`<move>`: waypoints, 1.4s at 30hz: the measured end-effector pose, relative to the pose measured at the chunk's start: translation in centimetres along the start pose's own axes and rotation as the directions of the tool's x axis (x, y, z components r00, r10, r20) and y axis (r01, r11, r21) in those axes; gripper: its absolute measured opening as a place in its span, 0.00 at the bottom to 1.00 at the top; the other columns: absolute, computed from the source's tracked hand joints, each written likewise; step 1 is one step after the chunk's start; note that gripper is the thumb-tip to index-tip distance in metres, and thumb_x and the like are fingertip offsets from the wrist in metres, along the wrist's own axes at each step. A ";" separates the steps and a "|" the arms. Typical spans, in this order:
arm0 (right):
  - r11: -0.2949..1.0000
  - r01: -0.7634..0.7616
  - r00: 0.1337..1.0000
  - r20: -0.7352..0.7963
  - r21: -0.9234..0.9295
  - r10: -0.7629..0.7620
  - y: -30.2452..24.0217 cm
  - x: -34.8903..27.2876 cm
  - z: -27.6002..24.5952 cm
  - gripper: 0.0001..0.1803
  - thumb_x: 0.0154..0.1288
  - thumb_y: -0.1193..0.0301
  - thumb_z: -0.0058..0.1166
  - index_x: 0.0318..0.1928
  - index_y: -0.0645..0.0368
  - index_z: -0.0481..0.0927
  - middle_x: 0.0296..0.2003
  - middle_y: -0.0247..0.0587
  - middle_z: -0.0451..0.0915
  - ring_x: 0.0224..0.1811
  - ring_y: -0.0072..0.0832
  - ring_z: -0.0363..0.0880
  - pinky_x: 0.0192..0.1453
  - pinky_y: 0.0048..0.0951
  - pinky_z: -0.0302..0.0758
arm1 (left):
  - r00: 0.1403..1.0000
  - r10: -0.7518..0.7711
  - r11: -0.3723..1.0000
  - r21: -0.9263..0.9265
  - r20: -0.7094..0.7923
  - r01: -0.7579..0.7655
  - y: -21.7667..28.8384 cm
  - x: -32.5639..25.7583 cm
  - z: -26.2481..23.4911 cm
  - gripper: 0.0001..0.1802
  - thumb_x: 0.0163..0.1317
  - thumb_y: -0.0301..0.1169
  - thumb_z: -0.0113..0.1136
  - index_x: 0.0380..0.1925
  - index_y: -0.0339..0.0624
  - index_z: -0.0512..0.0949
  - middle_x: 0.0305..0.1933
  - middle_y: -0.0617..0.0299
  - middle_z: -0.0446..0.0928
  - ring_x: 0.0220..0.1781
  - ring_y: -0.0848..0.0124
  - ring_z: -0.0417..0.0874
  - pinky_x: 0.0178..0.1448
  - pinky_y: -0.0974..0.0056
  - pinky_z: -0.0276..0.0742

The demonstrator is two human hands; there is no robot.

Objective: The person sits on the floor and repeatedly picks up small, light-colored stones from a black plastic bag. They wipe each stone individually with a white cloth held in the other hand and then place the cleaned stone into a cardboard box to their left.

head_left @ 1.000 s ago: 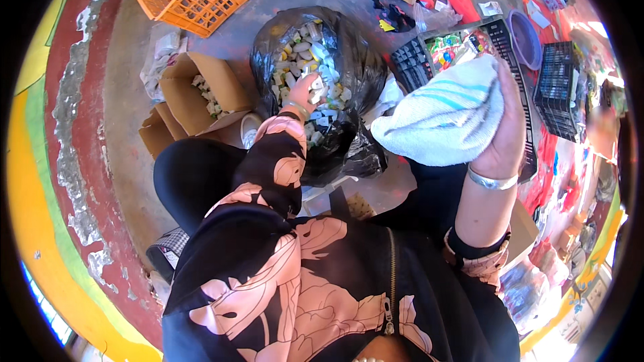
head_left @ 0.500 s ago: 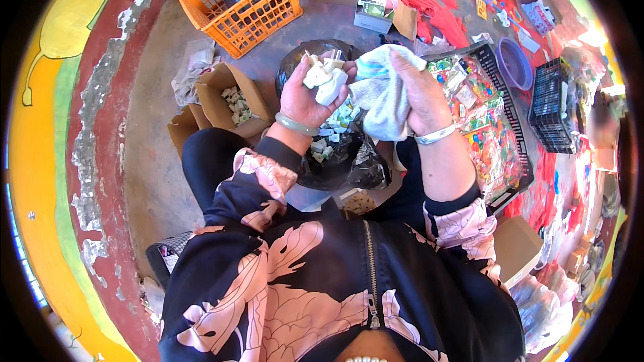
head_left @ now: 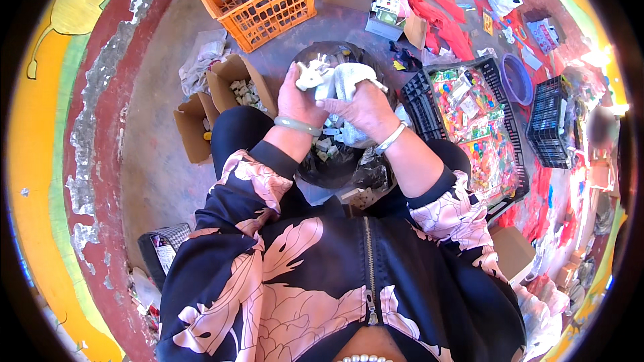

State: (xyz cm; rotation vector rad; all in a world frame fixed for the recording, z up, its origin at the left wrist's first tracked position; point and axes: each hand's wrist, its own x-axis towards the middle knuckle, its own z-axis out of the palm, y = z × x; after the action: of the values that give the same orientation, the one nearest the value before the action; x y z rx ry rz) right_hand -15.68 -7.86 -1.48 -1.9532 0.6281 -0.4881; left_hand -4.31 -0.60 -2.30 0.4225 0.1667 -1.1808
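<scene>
In my left hand (head_left: pixel 300 99) rests a handful of small white plastic pieces (head_left: pixel 314 75), with pin-like bits sticking up; their exact kind I cannot make out. My right hand (head_left: pixel 365 108) grips a grey-white cloth (head_left: pixel 352 80) and presses it against those pieces, the two hands nearly touching. Below both hands stands a round container lined with a black plastic bag (head_left: pixel 329 169). Inside it lie more small white and pale green pieces (head_left: pixel 327 147), partly hidden by my hands and the hanging cloth.
Left of my knee are open cardboard boxes (head_left: pixel 191 127), one with similar pieces. An orange crate (head_left: pixel 285 19) stands at the far left. To the right, a black crate (head_left: pixel 515 154) holds colourful packets, with a purple basin (head_left: pixel 516 79) and another black crate (head_left: pixel 547 121) beyond.
My right hand has moved left and brought the cloth onto the white pieces; before, it held the cloth up beside them. The view has shifted slightly.
</scene>
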 end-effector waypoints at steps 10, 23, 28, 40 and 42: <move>0.522 -0.219 0.970 0.125 0.824 0.211 -1.6 1.0 -2.3 0.24 0.47 0.80 0.60 0.48 0.59 0.71 0.39 0.35 0.76 0.40 0.23 0.75 0.44 0.26 0.73 | 0.995 0.084 0.994 0.062 0.056 -0.087 2.0 -0.2 0.0 0.19 0.54 0.34 0.52 0.44 0.36 0.71 0.48 0.47 0.71 0.52 0.56 0.71 0.53 0.53 0.71; 0.658 -0.115 0.959 -0.089 0.744 0.267 -1.1 1.3 -1.3 0.21 0.49 0.72 0.64 0.44 0.61 0.73 0.36 0.33 0.77 0.36 0.22 0.75 0.39 0.22 0.73 | 0.991 -0.128 0.724 0.680 -0.031 0.115 0.8 -2.0 1.3 0.14 0.52 0.31 0.62 0.39 0.42 0.72 0.32 0.64 0.75 0.29 0.72 0.76 0.25 0.69 0.70; 0.806 -0.096 0.976 -0.103 0.584 0.190 1.2 1.6 -0.7 0.23 0.58 0.54 0.53 0.43 0.63 0.74 0.34 0.38 0.78 0.35 0.22 0.76 0.39 0.21 0.73 | 0.995 -0.091 0.747 0.657 -0.049 0.100 0.3 -1.5 0.7 0.13 0.50 0.30 0.64 0.36 0.43 0.75 0.30 0.66 0.76 0.30 0.74 0.76 0.30 0.69 0.71; 0.662 -0.391 0.912 0.364 0.639 0.188 -0.2 0.5 -3.6 0.19 0.55 0.67 0.59 0.45 0.65 0.75 0.39 0.38 0.78 0.39 0.23 0.76 0.44 0.25 0.72 | 0.974 -0.223 0.559 0.813 -0.038 0.160 2.0 -1.4 0.0 0.12 0.47 0.27 0.62 0.34 0.38 0.76 0.27 0.61 0.78 0.24 0.74 0.77 0.25 0.71 0.71; 0.558 -0.383 0.921 0.350 0.736 0.171 -1.0 0.4 -2.7 0.19 0.53 0.72 0.60 0.46 0.65 0.74 0.38 0.38 0.78 0.38 0.23 0.77 0.45 0.25 0.73 | 0.968 -0.247 0.580 0.795 -0.037 0.178 2.3 -1.3 -0.6 0.14 0.47 0.26 0.61 0.36 0.38 0.76 0.28 0.61 0.78 0.25 0.73 0.77 0.27 0.69 0.73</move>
State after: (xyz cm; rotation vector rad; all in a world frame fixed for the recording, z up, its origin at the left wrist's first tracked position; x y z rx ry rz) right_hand -16.76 -9.58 0.61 -0.9870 0.4332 -0.2440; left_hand -2.60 1.45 -1.86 1.1789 -0.4299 -1.4787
